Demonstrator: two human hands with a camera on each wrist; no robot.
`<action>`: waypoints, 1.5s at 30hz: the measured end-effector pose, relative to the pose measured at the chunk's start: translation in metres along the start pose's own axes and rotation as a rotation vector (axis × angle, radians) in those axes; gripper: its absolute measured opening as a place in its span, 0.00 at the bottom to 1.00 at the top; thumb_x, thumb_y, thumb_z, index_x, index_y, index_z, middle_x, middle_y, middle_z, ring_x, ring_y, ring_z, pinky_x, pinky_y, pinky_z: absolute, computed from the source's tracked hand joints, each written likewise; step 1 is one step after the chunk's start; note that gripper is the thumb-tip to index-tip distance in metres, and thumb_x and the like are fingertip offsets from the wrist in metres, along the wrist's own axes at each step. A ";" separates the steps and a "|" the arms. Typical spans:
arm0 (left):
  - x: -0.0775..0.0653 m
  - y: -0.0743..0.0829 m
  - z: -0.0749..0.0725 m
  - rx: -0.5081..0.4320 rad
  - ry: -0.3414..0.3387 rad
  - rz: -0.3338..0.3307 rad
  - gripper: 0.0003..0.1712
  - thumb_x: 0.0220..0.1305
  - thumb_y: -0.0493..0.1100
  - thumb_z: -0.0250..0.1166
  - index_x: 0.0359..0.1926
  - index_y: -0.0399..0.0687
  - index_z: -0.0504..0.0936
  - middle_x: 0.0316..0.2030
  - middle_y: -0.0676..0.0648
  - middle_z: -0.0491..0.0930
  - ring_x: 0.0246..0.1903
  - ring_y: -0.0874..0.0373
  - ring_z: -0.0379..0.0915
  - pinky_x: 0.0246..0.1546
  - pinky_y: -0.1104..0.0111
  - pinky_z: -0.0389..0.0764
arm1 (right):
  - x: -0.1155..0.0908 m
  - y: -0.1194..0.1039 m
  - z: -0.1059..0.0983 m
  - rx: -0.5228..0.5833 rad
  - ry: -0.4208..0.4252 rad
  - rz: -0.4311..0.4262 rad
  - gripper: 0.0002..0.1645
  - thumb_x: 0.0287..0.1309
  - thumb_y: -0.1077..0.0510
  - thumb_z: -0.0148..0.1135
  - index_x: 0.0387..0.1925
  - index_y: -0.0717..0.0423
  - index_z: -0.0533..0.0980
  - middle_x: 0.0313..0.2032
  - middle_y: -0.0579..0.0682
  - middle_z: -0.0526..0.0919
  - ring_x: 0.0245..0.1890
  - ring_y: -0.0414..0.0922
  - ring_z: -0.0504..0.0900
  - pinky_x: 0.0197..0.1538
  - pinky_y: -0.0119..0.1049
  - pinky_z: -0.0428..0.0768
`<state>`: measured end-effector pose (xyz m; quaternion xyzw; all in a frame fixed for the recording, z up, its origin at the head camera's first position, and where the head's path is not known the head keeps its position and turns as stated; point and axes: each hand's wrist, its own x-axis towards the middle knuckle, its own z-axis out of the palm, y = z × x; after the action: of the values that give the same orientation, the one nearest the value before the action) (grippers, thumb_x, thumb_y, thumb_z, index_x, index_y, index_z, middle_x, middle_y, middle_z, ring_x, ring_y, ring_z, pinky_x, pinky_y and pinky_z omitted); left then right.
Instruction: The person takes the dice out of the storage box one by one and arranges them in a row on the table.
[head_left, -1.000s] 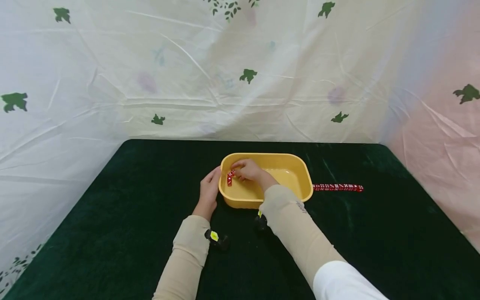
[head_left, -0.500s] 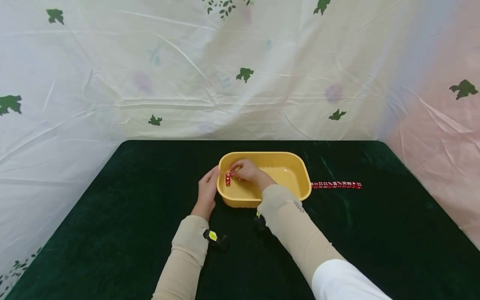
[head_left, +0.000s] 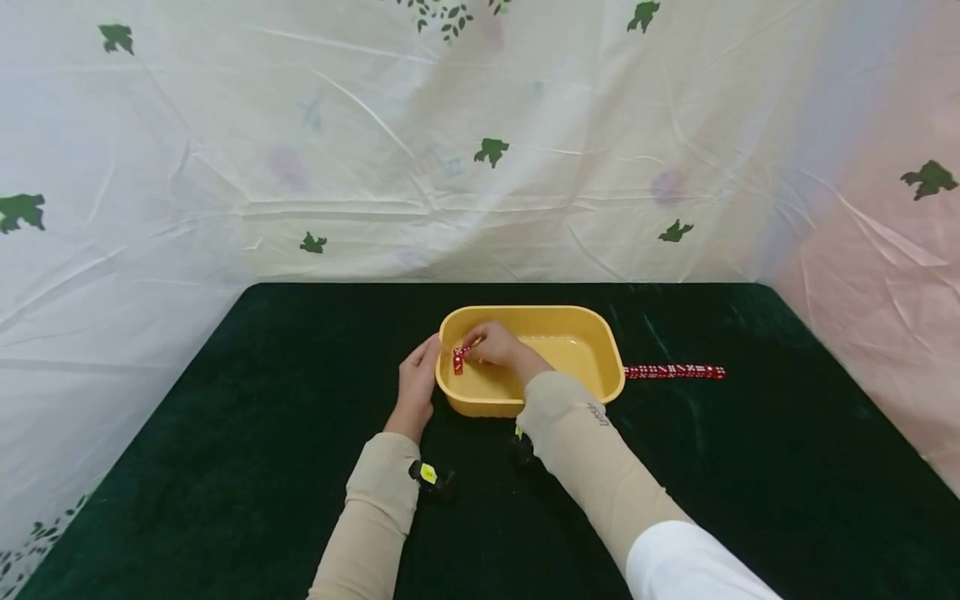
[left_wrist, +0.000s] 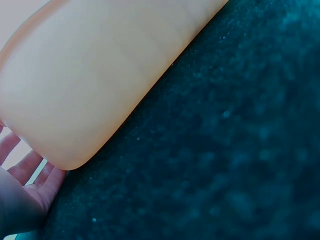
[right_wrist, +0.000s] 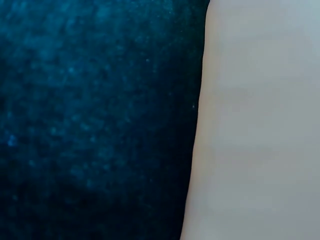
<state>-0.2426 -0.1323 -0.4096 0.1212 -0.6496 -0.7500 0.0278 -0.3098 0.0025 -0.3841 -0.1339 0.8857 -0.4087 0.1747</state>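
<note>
A yellow plastic tub stands on the dark green cloth. My left hand rests against its left end, and in the left wrist view the fingers lie fairly straight along the tub's outer wall. Inside the tub, near that end, red dice with white pips sit in a small group. My right hand reaches over the near rim and pinches a red die at the group's right side; the fingertips partly cover it. Only the tub's outer wall shows in the right wrist view, with no hand.
A straight row of red dice extends rightward on the cloth from the tub's right end. Behind the table hangs a pale curtain with green leaf shapes. Both wrists carry small black cameras.
Both hands keep almost the same places. The right fingers shift very slightly at the small dice group. The whole view has drifted a little with the head.
</note>
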 end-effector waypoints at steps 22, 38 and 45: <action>0.000 -0.002 0.001 0.009 0.009 -0.003 0.26 0.57 0.60 0.51 0.54 0.53 0.70 0.53 0.52 0.67 0.54 0.58 0.58 0.52 0.64 0.63 | -0.015 -0.010 -0.026 0.032 -0.001 -0.043 0.10 0.52 0.61 0.57 0.36 0.62 0.77 0.31 0.55 0.77 0.27 0.48 0.73 0.31 0.35 0.75; 0.000 -0.002 0.001 0.014 0.009 -0.021 0.25 0.57 0.60 0.51 0.53 0.57 0.71 0.53 0.55 0.67 0.54 0.60 0.58 0.53 0.64 0.61 | -0.034 -0.018 -0.069 0.026 0.042 -0.114 0.12 0.53 0.59 0.57 0.39 0.63 0.76 0.35 0.53 0.79 0.37 0.50 0.74 0.40 0.40 0.75; 0.002 -0.002 0.002 0.009 0.007 -0.015 0.26 0.56 0.61 0.51 0.53 0.56 0.70 0.53 0.55 0.67 0.54 0.60 0.58 0.53 0.65 0.62 | -0.047 -0.013 -0.090 0.054 0.037 -0.152 0.15 0.55 0.59 0.54 0.41 0.67 0.73 0.38 0.58 0.77 0.41 0.55 0.72 0.44 0.44 0.73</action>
<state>-0.2442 -0.1302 -0.4120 0.1290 -0.6519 -0.7469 0.0238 -0.3036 0.0737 -0.3105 -0.1884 0.8648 -0.4468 0.1305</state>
